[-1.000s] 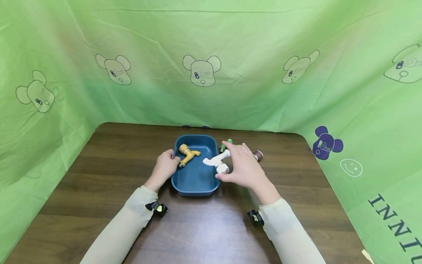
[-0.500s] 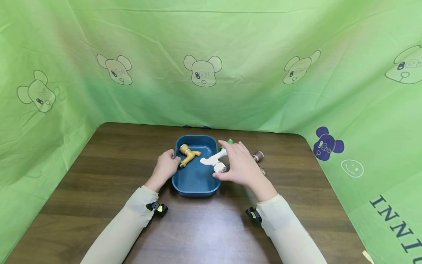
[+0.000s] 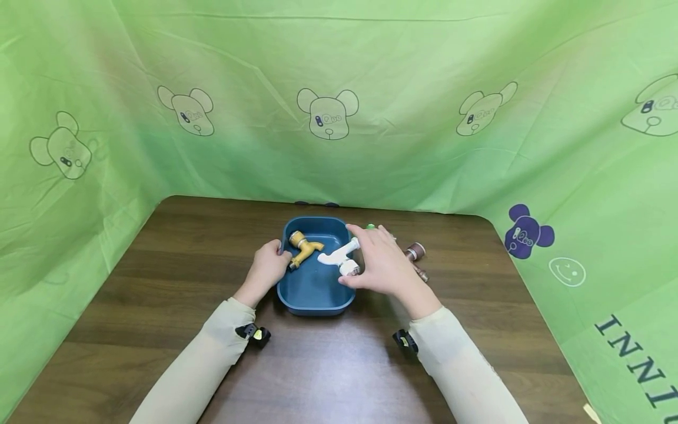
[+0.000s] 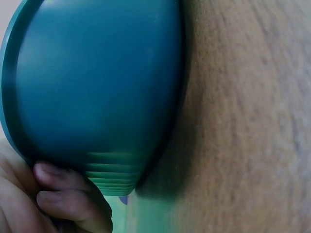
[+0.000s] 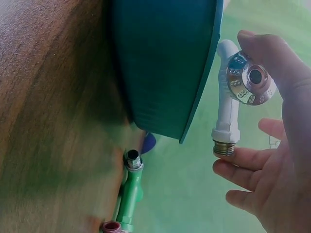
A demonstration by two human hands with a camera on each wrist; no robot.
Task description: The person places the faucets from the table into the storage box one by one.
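A blue plastic basin (image 3: 316,310) stands upright on the table. At its left side my left hand (image 3: 266,270) grips the rim, the curled fingers (image 4: 73,206) pressed against the outer wall in the left wrist view. Inside the basin lies a yellow faucet (image 3: 306,249). Over the basin's right side, my right hand (image 3: 389,264) pinches a white faucet (image 3: 335,258) between thumb and fingers. The right wrist view shows its silver round knob (image 5: 250,80) by the thumb and its brass thread at the fingers, higher than the basin's rim.
Right of the basin, partly hidden by my right hand, lie a green faucet (image 5: 129,196) and a brownish-red faucet (image 3: 415,252) on the wooden table (image 3: 212,229). A green printed cloth (image 3: 328,171) hangs behind and at both sides.
My right hand has moved slightly left with the white faucet, further over the basin. More of the brownish-red faucet shows now. The left hand has stayed on the rim.
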